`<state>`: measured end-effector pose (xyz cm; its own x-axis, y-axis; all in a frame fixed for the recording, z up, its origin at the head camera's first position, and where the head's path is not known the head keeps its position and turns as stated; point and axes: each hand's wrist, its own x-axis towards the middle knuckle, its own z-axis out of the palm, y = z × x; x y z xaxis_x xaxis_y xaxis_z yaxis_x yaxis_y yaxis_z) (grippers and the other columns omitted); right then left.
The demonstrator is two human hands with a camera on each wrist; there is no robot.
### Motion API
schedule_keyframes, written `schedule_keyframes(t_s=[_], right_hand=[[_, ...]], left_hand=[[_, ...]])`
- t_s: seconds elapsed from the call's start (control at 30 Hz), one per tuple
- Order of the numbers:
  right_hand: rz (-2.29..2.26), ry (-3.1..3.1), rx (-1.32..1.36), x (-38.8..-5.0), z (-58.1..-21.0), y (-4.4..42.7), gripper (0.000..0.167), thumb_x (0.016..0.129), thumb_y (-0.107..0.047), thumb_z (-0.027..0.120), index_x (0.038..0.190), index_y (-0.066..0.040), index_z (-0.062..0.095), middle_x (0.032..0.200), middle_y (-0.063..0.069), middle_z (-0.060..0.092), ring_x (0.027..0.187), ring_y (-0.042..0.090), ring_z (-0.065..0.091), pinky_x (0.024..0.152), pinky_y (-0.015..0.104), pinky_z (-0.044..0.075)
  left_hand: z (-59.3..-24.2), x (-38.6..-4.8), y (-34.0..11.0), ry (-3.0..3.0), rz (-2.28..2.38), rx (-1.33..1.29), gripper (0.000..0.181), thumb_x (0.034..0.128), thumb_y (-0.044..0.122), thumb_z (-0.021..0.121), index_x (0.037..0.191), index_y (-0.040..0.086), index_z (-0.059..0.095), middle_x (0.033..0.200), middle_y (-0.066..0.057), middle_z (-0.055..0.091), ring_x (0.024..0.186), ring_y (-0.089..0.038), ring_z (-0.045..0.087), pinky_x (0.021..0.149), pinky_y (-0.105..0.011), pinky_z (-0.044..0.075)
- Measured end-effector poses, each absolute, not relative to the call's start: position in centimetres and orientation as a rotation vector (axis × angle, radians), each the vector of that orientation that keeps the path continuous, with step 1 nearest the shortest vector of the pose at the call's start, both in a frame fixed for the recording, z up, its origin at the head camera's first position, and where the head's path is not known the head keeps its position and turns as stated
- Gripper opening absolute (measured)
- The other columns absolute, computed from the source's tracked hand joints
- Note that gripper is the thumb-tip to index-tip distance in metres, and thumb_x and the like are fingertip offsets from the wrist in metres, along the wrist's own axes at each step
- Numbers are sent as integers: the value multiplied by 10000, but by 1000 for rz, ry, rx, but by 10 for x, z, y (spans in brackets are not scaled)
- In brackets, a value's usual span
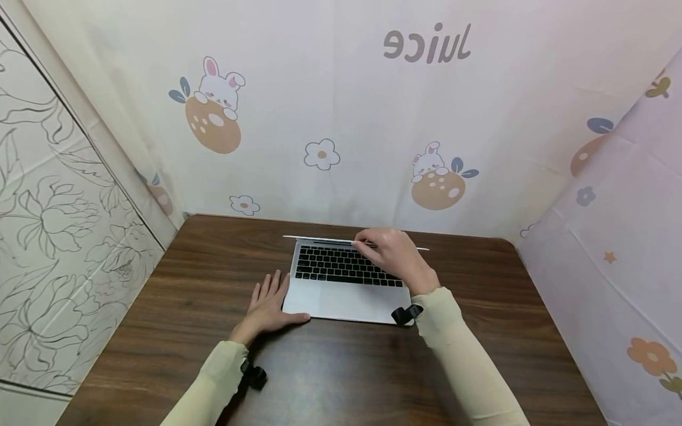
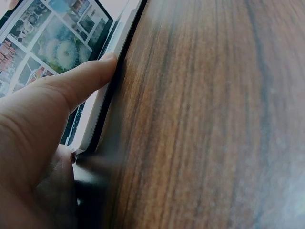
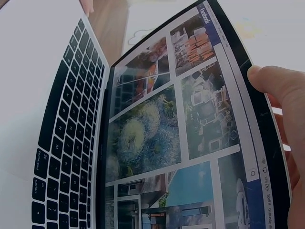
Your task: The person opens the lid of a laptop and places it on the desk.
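Observation:
A silver laptop [image 1: 346,300] lies on the table with its lid raised; from above, the lid appears as a thin line behind the black keyboard [image 1: 341,264]. My left hand [image 1: 266,309] rests at the laptop's front left corner, fingers spread and straight along its side. The left thumb [image 2: 88,78] touches the front edge of the base. With thumb and fingers, my right hand [image 1: 393,251] pinches the lid's top edge; the thumb [image 3: 267,78] lies on the black bezel and the fingers are behind. On the lit screen [image 3: 147,133] several pictures show.
The dark wooden table [image 1: 202,296] surrounds the laptop. A pale curtain [image 1: 330,106] printed with rabbits and flowers hangs behind the table's back edge and down the right side. On the left stands a white panel [image 1: 69,219] with flower drawings. Each wrist wears a small black camera [image 1: 254,376].

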<state>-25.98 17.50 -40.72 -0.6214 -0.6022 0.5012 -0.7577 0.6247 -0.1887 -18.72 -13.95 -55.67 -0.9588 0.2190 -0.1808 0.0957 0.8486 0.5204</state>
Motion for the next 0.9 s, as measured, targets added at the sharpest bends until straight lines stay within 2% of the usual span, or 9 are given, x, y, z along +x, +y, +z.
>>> schedule_keyframes(t_s=[0.17, 0.53, 0.9], right_hand=[[546, -2455, 1085, -262, -406, 175, 166, 1023, -258, 659, 1022, -136, 772, 901, -4, 784, 663, 98, 682, 642, 323, 585], [540, -2498, 1073, -269, -403, 176, 192, 1028, -277, 652, 1046, -125, 768, 963, 26, 793, 755, 147, 731, 705, 360, 607], [621, -2540, 1057, -275, -396, 176, 105, 1013, -252, 681, 1052, -159, 711, 963, -8, 779, 785, 121, 727, 703, 347, 601]], left_hand=[[-557, -188, -140, 2785, 749, 235, 1278, 748, 829, 675, 1672, 160, 99, 1742, -129, -41, 1603, -382, -71, 1262, -588, -61], [-558, -187, -139, 2799, 766, 234, 1273, 750, 821, 685, 1670, 144, 123, 1741, -144, -20, 1601, -395, -59, 1260, -598, -56], [-557, -187, -139, 2801, 780, 228, 1272, 746, 799, 705, 1669, 137, 132, 1741, -153, -9, 1599, -407, -50, 1258, -604, -49]])
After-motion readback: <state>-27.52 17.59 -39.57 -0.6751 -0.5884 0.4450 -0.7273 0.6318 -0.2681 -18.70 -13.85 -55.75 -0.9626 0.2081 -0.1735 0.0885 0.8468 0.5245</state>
